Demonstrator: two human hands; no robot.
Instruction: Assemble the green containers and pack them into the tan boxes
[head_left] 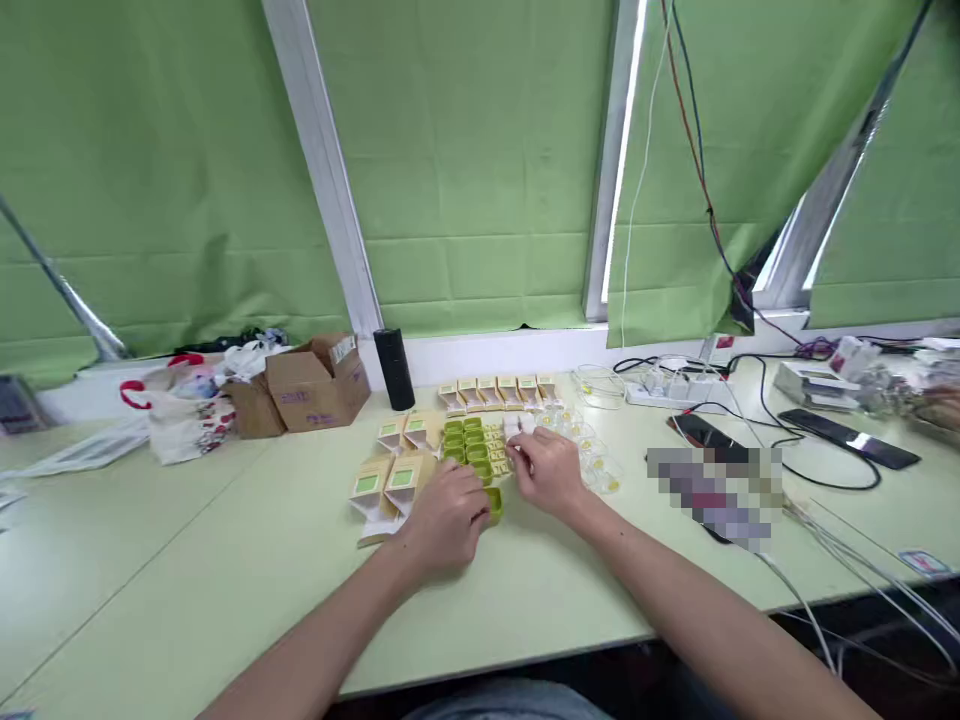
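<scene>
My left hand [450, 508] is curled with its fingertips at a small green open-topped box [495, 505], the one nearest me. More green boxes [477, 452] stand in two columns just beyond it. My right hand [551, 465] has its fingers bent together beside small pale yellow pieces [495, 437]; anything between its fingertips is too small to make out. White blocks [519, 423] lie just past those fingers. Clear plastic covers [596, 455] with yellow spots spread to the right. Left of the boxes are folded cream cartons [401, 478] with green labels.
A row of cream cartons [499, 392] lines the back. Behind the left side are a black cylinder [394, 368], a cardboard box [319, 385] and a cloth bag [187, 420]. To the right lie phones [847, 438], a power strip [679, 390] and tangled cables [817, 530].
</scene>
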